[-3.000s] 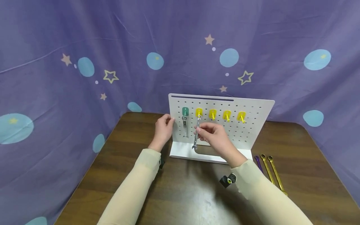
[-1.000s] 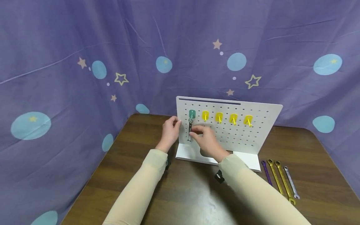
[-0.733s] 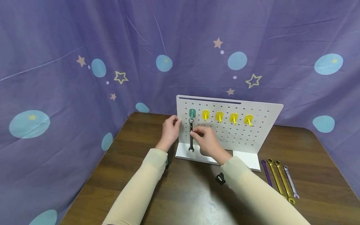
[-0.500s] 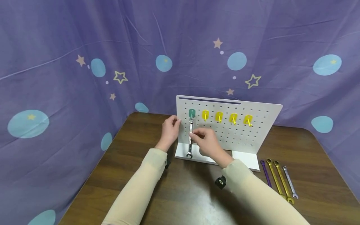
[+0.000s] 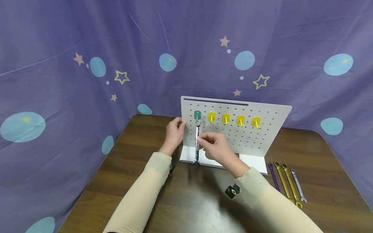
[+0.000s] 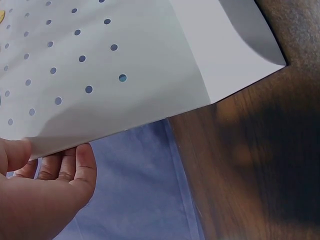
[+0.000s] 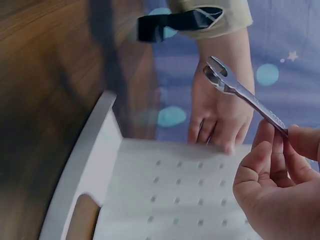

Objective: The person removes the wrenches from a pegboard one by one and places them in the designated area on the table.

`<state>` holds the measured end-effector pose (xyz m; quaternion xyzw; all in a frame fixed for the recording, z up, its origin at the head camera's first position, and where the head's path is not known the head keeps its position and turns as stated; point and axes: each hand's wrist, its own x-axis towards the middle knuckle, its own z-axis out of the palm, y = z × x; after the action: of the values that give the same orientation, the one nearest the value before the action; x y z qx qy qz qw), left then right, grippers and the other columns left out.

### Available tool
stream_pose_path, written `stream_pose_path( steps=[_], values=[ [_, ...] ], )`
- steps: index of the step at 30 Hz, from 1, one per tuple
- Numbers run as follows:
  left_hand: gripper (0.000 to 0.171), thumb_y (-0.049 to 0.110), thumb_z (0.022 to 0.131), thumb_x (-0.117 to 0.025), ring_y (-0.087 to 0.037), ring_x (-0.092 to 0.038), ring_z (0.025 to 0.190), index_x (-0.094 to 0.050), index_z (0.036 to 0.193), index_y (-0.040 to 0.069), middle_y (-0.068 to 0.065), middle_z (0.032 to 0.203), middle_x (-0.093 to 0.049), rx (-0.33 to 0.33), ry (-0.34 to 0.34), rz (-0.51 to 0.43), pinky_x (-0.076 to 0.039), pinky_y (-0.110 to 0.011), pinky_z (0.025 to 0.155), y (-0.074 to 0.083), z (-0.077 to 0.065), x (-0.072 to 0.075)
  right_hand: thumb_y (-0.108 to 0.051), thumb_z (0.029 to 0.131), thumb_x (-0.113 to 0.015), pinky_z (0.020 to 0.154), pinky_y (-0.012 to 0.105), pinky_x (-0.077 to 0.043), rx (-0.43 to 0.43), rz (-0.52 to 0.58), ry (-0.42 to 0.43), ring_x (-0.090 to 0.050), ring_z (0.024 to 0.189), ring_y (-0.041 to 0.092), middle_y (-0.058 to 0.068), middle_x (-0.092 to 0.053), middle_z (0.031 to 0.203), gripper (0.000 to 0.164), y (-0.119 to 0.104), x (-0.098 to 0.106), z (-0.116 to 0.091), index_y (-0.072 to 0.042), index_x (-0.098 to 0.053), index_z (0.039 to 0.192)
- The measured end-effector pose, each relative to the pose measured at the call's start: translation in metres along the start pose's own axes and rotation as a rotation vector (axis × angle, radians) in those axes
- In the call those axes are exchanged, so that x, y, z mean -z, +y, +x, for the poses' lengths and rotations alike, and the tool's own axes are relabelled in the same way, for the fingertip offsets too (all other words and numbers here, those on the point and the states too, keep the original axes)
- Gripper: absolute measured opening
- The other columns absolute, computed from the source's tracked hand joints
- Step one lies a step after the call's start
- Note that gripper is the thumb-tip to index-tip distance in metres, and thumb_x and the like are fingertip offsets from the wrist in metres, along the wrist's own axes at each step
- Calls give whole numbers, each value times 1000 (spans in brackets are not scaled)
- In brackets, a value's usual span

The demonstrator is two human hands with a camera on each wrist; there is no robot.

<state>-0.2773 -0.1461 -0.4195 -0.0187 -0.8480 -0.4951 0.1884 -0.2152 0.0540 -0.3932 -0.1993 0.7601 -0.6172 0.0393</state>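
My right hand (image 5: 217, 147) pinches a silver combination wrench (image 5: 197, 150) between thumb and fingers at mid-shank. Its ring end is right at the tip of the green hook (image 5: 197, 115), while the open end swings out from the board, low and toward me. In the right wrist view the open end of the wrench (image 7: 247, 95) points away from the fingers; the ring end is out of that view. My left hand (image 5: 174, 132) grips the left edge of the white pegboard (image 5: 247, 139), thumb in front and fingers behind, as the left wrist view shows on the board (image 6: 150, 100).
Several yellow hooks, such as the yellow hook (image 5: 226, 118), sit bare in a row on the board. To its right on the wooden table (image 5: 186, 207) lie a purple wrench (image 5: 274, 176), two gold wrenches (image 5: 288, 181) and a silver wrench (image 5: 298, 185). A purple curtain (image 5: 192, 32) hangs behind.
My right hand has gone from a wrench at the first yellow hook to the one on the green hook, tilting its lower end outward. Another silver wrench now lies on the table at right.
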Motion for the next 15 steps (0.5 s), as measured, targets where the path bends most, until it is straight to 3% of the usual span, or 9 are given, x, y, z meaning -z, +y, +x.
stream_pose_path(
  steps=[8, 15],
  values=[
    [13, 9, 104, -59, -29, -63, 90, -65, 97, -1, -17, 98, -69, 18, -23, 2, -51, -44, 78, -4, 1, -1, -14, 98, -70, 79, 42, -58, -86, -56, 48, -69, 87, 28, 10, -72, 96, 20, 26, 45, -41, 4, -73, 107],
    [14, 9, 104, -59, -31, -65, 94, -65, 98, -3, -20, 101, -69, 10, -19, -14, -53, -46, 80, -5, 4, -4, -12, 98, -70, 71, 35, -57, -112, -215, 100, -67, 79, 27, 7, -72, 86, 17, 52, 95, -74, 3, -73, 105]
  ],
)
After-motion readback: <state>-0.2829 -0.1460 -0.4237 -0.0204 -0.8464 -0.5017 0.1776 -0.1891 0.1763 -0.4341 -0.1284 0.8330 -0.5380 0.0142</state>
